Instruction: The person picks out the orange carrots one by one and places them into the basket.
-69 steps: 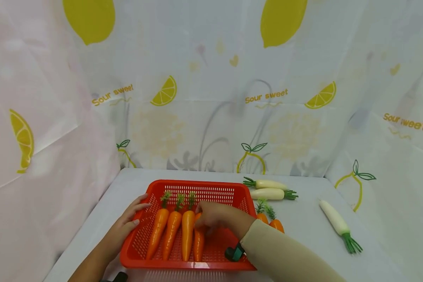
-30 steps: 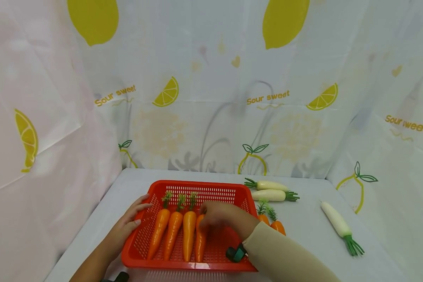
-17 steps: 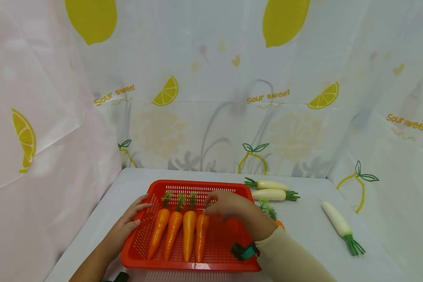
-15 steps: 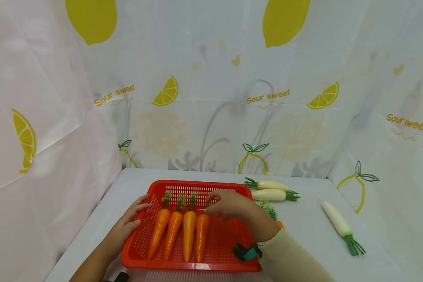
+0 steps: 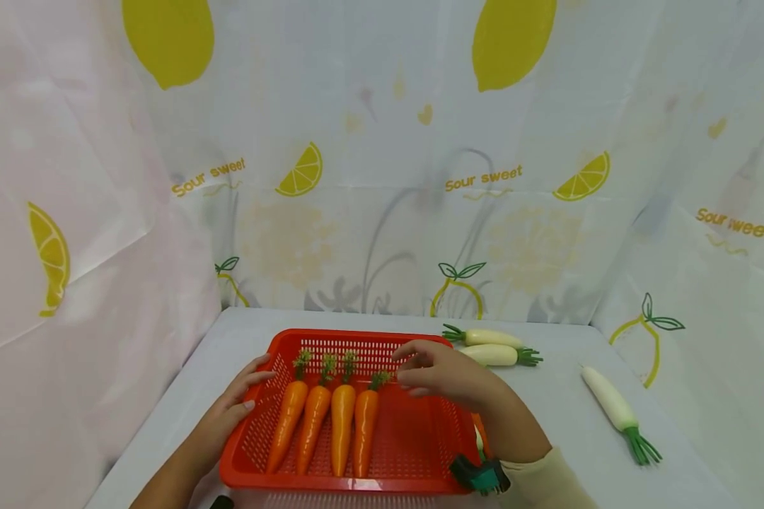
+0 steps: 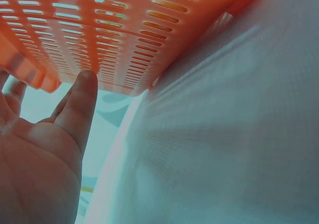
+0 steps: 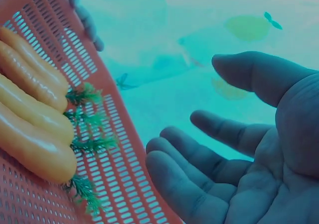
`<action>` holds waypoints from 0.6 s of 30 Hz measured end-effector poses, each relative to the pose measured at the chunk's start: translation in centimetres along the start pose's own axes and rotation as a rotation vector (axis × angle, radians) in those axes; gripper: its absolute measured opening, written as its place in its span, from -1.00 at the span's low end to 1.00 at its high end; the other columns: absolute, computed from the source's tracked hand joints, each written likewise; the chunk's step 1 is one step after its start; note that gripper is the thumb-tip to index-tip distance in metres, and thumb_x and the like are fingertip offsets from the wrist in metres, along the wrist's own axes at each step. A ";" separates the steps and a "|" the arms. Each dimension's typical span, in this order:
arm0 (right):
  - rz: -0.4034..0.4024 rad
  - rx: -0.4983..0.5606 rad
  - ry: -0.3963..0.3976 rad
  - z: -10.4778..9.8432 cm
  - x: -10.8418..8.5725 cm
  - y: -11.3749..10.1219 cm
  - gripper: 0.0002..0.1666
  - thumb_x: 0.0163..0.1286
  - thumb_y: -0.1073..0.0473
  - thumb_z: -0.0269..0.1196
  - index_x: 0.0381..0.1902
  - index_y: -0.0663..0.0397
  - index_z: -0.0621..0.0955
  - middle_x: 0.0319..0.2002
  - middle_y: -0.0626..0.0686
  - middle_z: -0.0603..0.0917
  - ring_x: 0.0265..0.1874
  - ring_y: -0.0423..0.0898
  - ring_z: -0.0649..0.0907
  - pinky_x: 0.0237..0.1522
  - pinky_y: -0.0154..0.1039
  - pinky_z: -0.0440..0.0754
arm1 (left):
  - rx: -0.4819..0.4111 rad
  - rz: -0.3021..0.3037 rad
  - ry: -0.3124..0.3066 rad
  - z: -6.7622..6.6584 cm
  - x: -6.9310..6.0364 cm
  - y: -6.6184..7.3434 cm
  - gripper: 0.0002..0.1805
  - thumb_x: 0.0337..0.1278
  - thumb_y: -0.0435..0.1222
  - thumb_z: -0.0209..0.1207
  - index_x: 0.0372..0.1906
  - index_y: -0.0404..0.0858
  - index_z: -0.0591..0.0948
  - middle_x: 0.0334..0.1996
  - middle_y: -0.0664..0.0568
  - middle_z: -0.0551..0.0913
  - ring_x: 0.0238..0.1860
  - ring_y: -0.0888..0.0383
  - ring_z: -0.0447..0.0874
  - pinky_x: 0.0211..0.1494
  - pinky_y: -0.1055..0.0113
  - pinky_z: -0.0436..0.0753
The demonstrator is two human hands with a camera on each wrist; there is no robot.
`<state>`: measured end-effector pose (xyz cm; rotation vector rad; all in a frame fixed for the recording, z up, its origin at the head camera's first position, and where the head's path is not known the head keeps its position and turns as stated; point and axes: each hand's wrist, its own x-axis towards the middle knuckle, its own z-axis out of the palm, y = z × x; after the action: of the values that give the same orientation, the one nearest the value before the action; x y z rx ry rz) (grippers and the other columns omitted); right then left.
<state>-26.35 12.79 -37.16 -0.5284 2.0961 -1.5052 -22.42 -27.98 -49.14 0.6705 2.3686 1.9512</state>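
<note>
Away from the rightmost carrot (image 5: 366,433) the right hand (image 5: 444,370) was moved, fingers released; this carrot was seen inside the red basket (image 5: 409,447), touched by the left hand (image 5: 228,406) with fingers unclenched.

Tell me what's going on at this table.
A person's left hand touches the left side of a red, perforated plastic basket; their right hand, holding nothing, is above its right half. Four glossy, tapered orange carrots with green tops lie inside. Tapered white radishes with green stalks lie on the white table.
</note>
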 end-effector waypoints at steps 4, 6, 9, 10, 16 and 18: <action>-0.053 0.065 0.010 -0.8 -1.3 1.0 -0.46 0.55 0.15 0.24 0.36 0.29 0.43 0.12 0.22 0.62 0.03 0.07 0.69 0.17 -0.01 0.70 | -0.001 0.007 0.002 0.0 -0.2 -0.2 -0.51 0.59 -0.33 -0.16 0.48 -0.38 0.36 0.69 -0.05 -0.07 0.49 0.62 0.04 0.28 0.51 0.50; -0.072 0.089 0.022 -1.3 -1.7 1.5 -0.46 0.55 0.16 0.24 0.36 0.31 0.42 0.09 0.20 0.63 0.04 0.10 0.69 0.15 -0.05 0.71 | -0.004 0.009 0.006 0.0 -0.2 -0.2 -0.51 0.59 -0.34 -0.17 0.47 -0.39 0.36 0.69 -0.03 -0.06 0.49 0.62 0.05 0.28 0.52 0.49; -0.089 0.129 0.041 -1.9 -2.3 2.4 -0.47 0.55 0.19 0.23 0.35 0.32 0.41 0.05 0.16 0.63 0.05 0.13 0.68 0.13 -0.11 0.72 | -0.013 -0.001 0.003 0.0 -0.2 -0.2 -0.51 0.58 -0.35 -0.16 0.47 -0.40 0.35 0.69 -0.03 -0.07 0.48 0.63 0.05 0.28 0.52 0.49; -0.092 0.143 0.048 -2.0 -2.5 2.7 -0.48 0.55 0.20 0.23 0.35 0.31 0.41 0.03 0.14 0.64 0.04 0.12 0.68 0.11 -0.12 0.72 | -0.015 -0.005 0.002 0.0 -0.1 -0.2 -0.51 0.58 -0.35 -0.16 0.47 -0.40 0.35 0.69 -0.04 -0.07 0.48 0.64 0.05 0.28 0.52 0.49; -0.112 0.193 0.086 -2.7 -3.6 4.4 -0.53 0.57 0.19 0.21 0.32 0.24 0.42 0.05 0.18 0.61 0.03 0.04 0.69 0.10 -0.14 0.73 | -0.001 -0.012 0.005 0.0 -0.1 -0.3 -0.51 0.57 -0.33 -0.15 0.47 -0.37 0.37 0.69 -0.04 -0.06 0.47 0.66 0.03 0.28 0.53 0.48; -0.105 0.193 0.114 -2.8 -4.0 4.7 -0.50 0.56 0.17 0.23 0.33 0.25 0.41 0.09 0.24 0.59 0.04 0.03 0.68 0.11 -0.13 0.72 | 0.008 0.001 0.006 0.0 -0.1 -0.4 -0.51 0.57 -0.34 -0.15 0.47 -0.38 0.37 0.68 -0.01 -0.04 0.48 0.65 0.03 0.28 0.54 0.46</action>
<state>-24.91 18.66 -40.21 -0.4971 2.0049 -1.8139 -22.46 -28.02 -49.54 0.6666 2.3816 1.9475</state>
